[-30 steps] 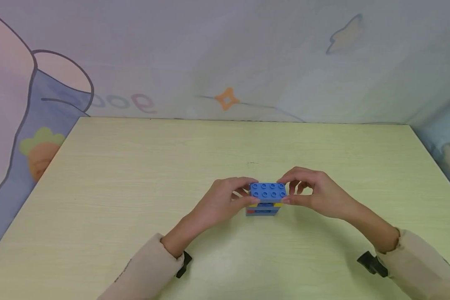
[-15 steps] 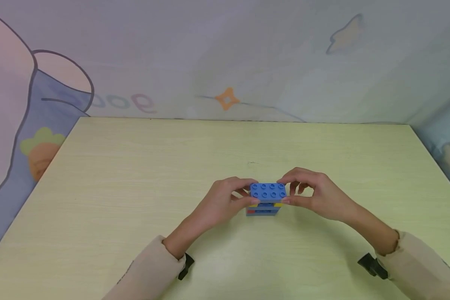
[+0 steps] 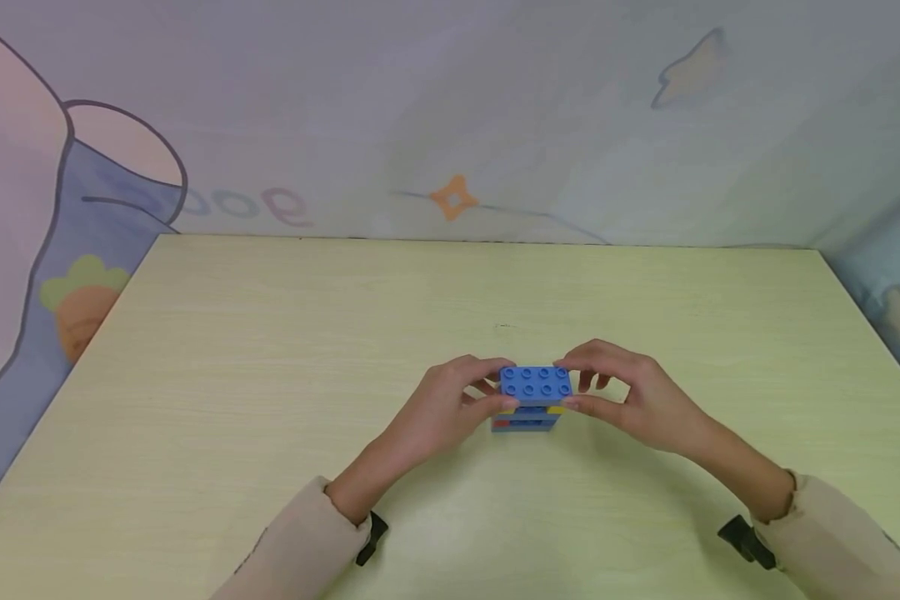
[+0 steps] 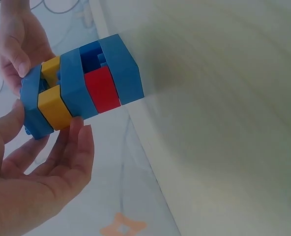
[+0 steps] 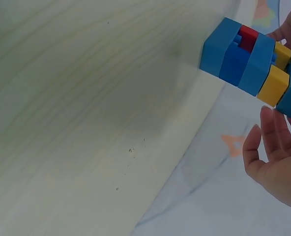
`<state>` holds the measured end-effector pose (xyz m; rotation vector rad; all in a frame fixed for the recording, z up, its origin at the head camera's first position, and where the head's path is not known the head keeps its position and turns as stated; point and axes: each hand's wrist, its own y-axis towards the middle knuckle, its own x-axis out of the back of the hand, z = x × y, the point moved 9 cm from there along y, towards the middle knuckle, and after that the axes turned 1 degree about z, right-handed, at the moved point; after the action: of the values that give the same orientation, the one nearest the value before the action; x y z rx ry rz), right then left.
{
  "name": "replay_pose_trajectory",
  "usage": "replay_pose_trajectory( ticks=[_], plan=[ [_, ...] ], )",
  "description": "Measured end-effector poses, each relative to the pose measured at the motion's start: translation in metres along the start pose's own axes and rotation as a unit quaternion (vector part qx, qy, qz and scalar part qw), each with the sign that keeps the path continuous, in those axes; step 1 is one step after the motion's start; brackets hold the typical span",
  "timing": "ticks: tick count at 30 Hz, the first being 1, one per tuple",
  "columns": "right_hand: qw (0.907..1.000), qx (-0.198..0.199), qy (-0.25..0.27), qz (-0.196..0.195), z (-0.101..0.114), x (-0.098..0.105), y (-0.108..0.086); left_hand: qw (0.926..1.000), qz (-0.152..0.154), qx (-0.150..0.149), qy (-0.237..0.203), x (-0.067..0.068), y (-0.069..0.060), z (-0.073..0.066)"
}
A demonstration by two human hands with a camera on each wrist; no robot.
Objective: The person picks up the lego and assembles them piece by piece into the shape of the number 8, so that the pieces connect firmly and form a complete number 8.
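Note:
A small tower of toy building bricks stands on the table in the head view. Its top is a long blue brick [image 3: 536,385] with round studs. Beneath it sit two yellow bricks [image 4: 55,107], a blue brick [image 4: 78,83], then a red brick [image 4: 102,88] beside a small blue brick [image 5: 234,64], and a blue bottom brick [image 4: 121,69]. My left hand [image 3: 446,408] pinches the left end of the top brick, thumb in front and fingers behind. At its right end my right hand [image 3: 641,402] pinches the same brick, thumb also in front.
The pale wooden table [image 3: 270,350] carries the tower. A printed cloth backdrop [image 3: 450,108] hangs behind its far edge. Dark straps [image 3: 747,542] show at both sleeve cuffs.
My right hand and wrist have dipped slightly toward the near side, its fingers still at the top brick. The left hand has barely shifted. The tower stands where it was.

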<state>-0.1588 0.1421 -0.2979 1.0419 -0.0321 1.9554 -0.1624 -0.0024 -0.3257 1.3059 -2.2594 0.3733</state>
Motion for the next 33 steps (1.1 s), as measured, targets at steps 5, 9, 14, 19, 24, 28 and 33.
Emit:
replay_pose_trajectory(
  ticks=[5, 9, 14, 19, 24, 28, 33],
  plan=[
    [0.9998, -0.005, 0.017, 0.003, -0.001, -0.001, -0.002, 0.9999, -0.010, -0.007, 0.002, 0.001, -0.002, -0.001],
    [0.9993, -0.007, 0.033, 0.017, -0.003, -0.002, -0.002, 0.9998, -0.014, -0.006, -0.011, 0.002, -0.002, 0.001],
    [0.9974, -0.035, 0.051, 0.036, -0.012, -0.003, 0.002, 0.9988, -0.032, 0.012, -0.036, 0.008, 0.001, 0.008],
    [0.9846, -0.138, 0.101, 0.037, -0.034, -0.005, 0.010, 0.9950, -0.058, 0.049, -0.065, 0.016, 0.006, 0.020],
    [0.9671, -0.216, 0.130, 0.030, -0.056, -0.008, 0.021, 0.9921, -0.059, 0.083, -0.074, 0.020, 0.014, 0.029],
    [0.9523, -0.259, 0.157, 0.034, -0.073, -0.014, 0.027, 0.9883, -0.049, 0.115, -0.087, 0.020, 0.021, 0.036],
    [0.9297, -0.304, 0.201, 0.055, -0.089, -0.024, 0.028, 0.9837, -0.027, 0.143, -0.106, 0.016, 0.027, 0.045]
  ],
)
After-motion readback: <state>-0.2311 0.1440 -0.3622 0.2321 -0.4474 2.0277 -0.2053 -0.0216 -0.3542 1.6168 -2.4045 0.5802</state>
